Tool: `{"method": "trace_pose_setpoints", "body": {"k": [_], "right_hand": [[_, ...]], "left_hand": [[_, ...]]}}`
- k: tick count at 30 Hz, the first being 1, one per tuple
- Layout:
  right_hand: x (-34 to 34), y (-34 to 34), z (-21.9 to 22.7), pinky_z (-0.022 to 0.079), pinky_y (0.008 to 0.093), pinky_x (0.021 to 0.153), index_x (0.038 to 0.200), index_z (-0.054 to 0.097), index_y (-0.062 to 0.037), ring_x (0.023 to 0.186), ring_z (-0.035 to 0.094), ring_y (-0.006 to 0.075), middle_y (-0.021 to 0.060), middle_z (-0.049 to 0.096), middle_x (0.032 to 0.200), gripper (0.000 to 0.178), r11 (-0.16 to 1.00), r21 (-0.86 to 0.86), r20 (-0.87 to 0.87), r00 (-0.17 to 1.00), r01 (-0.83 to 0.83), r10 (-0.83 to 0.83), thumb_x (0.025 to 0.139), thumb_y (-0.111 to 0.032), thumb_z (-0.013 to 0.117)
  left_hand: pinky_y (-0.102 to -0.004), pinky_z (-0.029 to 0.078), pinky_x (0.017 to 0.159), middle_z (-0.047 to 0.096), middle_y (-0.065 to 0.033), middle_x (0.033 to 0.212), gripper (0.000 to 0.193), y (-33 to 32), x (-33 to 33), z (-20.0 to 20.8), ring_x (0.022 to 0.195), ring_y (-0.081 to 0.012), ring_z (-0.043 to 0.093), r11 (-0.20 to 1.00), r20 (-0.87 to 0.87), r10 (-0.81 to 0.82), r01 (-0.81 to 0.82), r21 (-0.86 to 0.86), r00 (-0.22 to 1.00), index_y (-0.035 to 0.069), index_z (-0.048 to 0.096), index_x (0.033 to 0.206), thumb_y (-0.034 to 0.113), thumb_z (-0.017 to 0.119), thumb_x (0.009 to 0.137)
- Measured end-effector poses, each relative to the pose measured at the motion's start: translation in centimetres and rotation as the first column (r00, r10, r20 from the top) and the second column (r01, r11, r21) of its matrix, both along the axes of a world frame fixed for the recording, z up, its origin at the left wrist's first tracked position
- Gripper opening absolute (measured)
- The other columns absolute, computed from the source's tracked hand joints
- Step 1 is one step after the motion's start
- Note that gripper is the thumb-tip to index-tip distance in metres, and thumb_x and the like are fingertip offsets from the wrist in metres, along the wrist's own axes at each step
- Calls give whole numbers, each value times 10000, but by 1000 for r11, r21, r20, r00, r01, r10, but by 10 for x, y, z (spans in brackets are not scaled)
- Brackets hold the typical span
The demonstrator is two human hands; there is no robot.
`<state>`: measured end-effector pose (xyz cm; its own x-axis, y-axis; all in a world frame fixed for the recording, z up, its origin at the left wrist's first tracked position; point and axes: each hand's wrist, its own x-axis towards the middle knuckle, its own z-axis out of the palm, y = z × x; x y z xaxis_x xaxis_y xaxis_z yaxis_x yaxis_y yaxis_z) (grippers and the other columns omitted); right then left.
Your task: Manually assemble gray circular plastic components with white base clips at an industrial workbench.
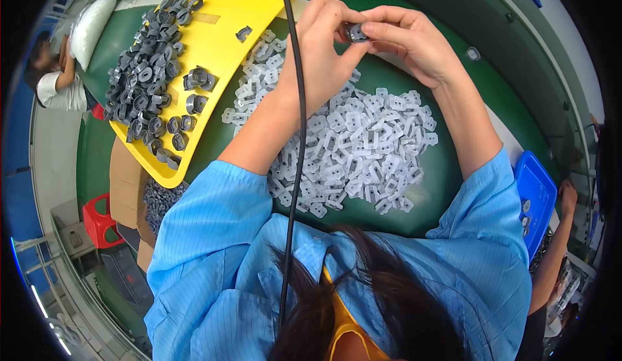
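Beyond the heap, my left hand [324,47] and my right hand [411,44] meet over the green table. Between their fingertips is a small dark grey round plastic part [356,33], gripped from both sides. My fingers hide much of it, and I cannot make out whether a second piece is in it. Below my hands spreads a heap of flat translucent white plastic pieces [356,147], each with small holes. To the left, a yellow tray [223,69] bears a pile of dark grey round plastic parts [142,69], with several lying apart on its right side.
A black cable [299,134] hangs down across the view near my left forearm. At right stands a blue tray [538,186] with a few small parts. A cardboard box [126,186] of grey parts and a red stool [98,222] are at lower left. Other people sit at both sides.
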<state>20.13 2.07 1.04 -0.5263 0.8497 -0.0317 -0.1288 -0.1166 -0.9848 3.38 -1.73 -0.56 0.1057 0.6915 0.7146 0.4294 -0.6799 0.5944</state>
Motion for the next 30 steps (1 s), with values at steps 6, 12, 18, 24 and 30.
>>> {"method": "trace_pose_setpoints", "body": {"k": [6, 12, 18, 24, 30], "right_hand": [[-3, -4, 9, 499, 233, 707, 930, 658, 3, 721, 616, 102, 53, 657, 832, 196, 996, 93, 129, 991, 8, -20, 798, -139, 689], [10, 1, 14, 461, 204, 650, 885, 632, 3, 666, 580, 70, 23, 628, 722, 134, 971, 190, 332, 940, -148, 78, 816, -108, 662], [4, -3, 19, 477, 219, 645, 840, 639, 6, 689, 597, 86, 37, 647, 751, 89, 952, 270, 368, 929, -144, 36, 792, -68, 643], [7, -5, 22, 490, 256, 658, 862, 636, 11, 687, 610, 109, 67, 645, 736, 134, 932, 288, 480, 876, -221, 59, 764, -80, 643], [1, -4, 13, 428, 206, 654, 926, 606, -36, 682, 537, 55, -9, 597, 745, 131, 937, 340, 304, 952, -81, -28, 806, -84, 630]], "left_hand": [[-269, 497, 600, 562, -98, 869, 294, -2, -1, -1, 675, -184, 586, 999, 29, -25, 26, -32, 999, -15, 605, 902, -40, 752, 649], [-263, 513, 617, 599, -73, 892, 299, 2, -9, -1, 682, -161, 612, 991, -68, -135, 133, -32, 988, 0, 640, 920, -35, 762, 650], [-264, 510, 615, 603, -66, 886, 303, 0, -15, 9, 677, -158, 608, 991, -135, -126, 118, -63, 983, 10, 646, 924, -16, 770, 649], [-251, 532, 681, 635, -69, 1024, 315, 0, -25, 14, 748, -129, 636, 978, -297, -204, 183, -97, 933, 29, 679, 977, 22, 781, 679], [-263, 527, 659, 646, -68, 935, 383, 1, -25, 16, 752, -158, 646, 989, -176, -148, 148, -11, 973, 37, 634, 1040, 27, 771, 683]]}}
